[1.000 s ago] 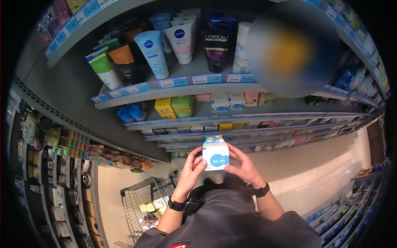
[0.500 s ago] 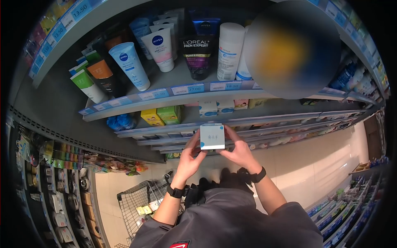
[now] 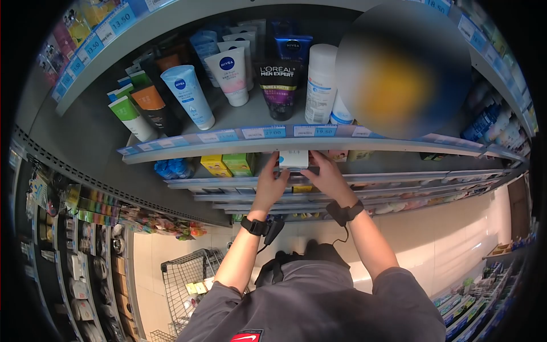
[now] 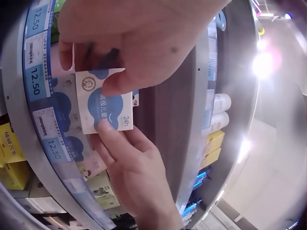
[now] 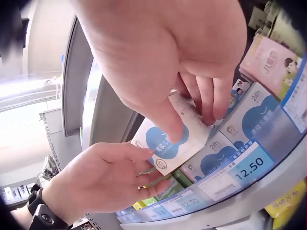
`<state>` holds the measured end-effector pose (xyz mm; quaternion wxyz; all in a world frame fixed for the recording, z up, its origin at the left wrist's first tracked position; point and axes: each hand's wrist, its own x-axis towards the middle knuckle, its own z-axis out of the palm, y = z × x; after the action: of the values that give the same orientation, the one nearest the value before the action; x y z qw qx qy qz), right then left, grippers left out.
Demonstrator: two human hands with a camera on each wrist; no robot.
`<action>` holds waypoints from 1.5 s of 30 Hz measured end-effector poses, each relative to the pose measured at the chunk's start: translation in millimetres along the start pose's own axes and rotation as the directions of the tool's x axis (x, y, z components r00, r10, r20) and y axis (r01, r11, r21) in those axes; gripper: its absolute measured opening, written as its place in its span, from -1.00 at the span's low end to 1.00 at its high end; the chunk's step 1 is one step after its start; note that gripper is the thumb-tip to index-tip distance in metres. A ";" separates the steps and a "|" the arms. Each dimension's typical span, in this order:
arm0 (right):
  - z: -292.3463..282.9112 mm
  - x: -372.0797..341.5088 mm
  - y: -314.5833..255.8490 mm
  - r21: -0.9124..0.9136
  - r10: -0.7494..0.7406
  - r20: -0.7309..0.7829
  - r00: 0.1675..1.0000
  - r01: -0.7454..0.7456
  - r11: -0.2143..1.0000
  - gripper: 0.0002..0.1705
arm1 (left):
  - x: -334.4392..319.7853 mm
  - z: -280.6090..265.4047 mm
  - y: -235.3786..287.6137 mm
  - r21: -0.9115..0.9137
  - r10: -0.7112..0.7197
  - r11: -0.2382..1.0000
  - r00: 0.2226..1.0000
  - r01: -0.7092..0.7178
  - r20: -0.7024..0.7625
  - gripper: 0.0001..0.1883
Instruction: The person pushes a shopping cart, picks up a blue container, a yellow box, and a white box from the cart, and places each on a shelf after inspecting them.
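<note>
Both hands hold a small white cream box (image 3: 293,160) with a blue blob print, at the lower shelf just under the front lip of the upper one. My left hand (image 3: 270,187) grips one side of it, thumb on the printed face (image 4: 101,106) in the left wrist view. On the opposite side my right hand (image 3: 331,183) grips it, thumb across the print and the other fingers around the far edge. Matching white-and-blue boxes (image 5: 216,162) stand right beside it behind the price strip in the right wrist view.
Yellow and green boxes (image 3: 238,163) stand left of the hands, and a pink box (image 5: 269,64) beyond the white ones. Above, the upper shelf's price rail (image 3: 265,133) fronts tubes (image 3: 187,97) and a white bottle (image 3: 321,85). A wire shopping cart (image 3: 182,271) is at lower left.
Both hands have carried the box forward and away from the body, to the lower shelf. Its printed face, toward the head camera earlier, has tipped out of that view.
</note>
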<state>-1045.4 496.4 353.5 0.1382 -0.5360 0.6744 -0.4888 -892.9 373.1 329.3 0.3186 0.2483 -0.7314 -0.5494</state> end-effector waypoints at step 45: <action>77.0 -127.3 21.9 0.128 -0.152 0.308 0.939 0.118 0.985 -0.25 | -184.7 9.3 -16.5 0.333 -0.327 0.811 0.844 0.481 -0.424 -0.41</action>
<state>-954.3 565.1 255.5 0.2394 -0.6442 0.5776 -0.4405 -775.2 506.3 276.0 0.2537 0.5568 -0.6943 -0.3788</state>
